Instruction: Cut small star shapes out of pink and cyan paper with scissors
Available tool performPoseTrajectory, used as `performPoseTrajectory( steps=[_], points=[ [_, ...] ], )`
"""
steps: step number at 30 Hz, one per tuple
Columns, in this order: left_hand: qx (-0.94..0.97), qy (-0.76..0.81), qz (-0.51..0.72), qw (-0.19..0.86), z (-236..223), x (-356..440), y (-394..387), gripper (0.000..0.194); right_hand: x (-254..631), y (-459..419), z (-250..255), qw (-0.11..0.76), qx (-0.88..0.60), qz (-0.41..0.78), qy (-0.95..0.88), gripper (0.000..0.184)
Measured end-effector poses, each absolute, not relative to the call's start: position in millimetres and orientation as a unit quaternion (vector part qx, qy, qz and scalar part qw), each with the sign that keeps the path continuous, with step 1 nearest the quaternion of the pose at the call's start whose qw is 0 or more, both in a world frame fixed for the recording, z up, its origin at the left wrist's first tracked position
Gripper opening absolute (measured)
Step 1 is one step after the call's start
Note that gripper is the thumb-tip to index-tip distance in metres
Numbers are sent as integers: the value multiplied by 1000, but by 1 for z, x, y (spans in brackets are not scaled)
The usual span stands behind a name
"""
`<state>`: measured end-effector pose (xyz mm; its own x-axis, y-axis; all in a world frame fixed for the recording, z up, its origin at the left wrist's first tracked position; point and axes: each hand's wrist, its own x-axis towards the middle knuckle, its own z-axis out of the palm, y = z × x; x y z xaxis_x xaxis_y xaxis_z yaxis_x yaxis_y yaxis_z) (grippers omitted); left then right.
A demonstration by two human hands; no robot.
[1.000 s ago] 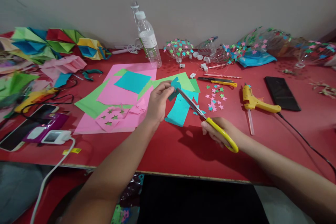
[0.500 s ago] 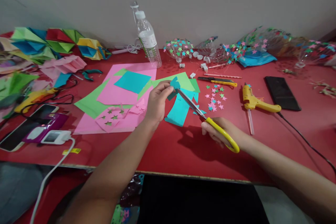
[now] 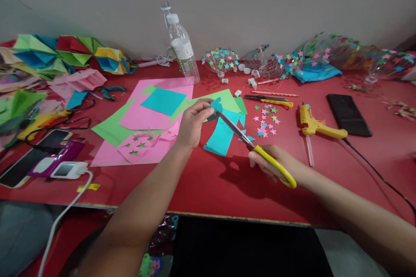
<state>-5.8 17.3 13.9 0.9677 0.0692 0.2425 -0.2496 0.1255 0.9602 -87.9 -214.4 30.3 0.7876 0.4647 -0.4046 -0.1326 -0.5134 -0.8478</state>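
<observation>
Between the thumb and fingers of my left hand (image 3: 194, 123) is a small piece of teal paper (image 3: 216, 105) with a cut, uneven outline. My right hand (image 3: 271, 162) grips yellow-handled scissors (image 3: 274, 163), whose long blades point up and left with their tips at the paper's lower edge. Below the blades a larger turquoise paper strip (image 3: 221, 138) lies on the red table. To the right of the blades are several small cut-out paper stars (image 3: 264, 121) in pink, green and blue.
Pink and green sheets (image 3: 108, 156) lie on the left. A clear bottle (image 3: 183, 47) stands by the wall. A cutter knife (image 3: 269, 101), a yellow glue gun (image 3: 318, 128) with cord and a black phone (image 3: 349, 114) lie on the right. Folded paper crafts (image 3: 65, 54) are heaped at far left.
The held teal paper has turned slightly in my left fingers, and its outline looks a little different. My right hand and the scissors stay nearly in place.
</observation>
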Motion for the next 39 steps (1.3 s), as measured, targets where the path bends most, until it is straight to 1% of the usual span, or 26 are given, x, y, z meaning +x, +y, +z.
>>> performPoseTrajectory(
  steps=[8,18,26,32,39],
  points=[
    [664,-71,115,736,15,-7,16,12,-88,-216,31,496,-804,307,-113,58],
    [661,-85,111,737,16,-9,15,12,-87,-214,32,468,-823,306,-102,61],
    [661,-89,107,737,14,-7,17,11,-85,-215,22,511,-800,306,-74,47],
    [661,-83,123,736,14,-7,16,12,-86,-214,20,507,-805,298,-77,47],
    [667,-93,134,727,13,-7,17,12,-85,-214,18,528,-786,314,-66,50]
  ],
)
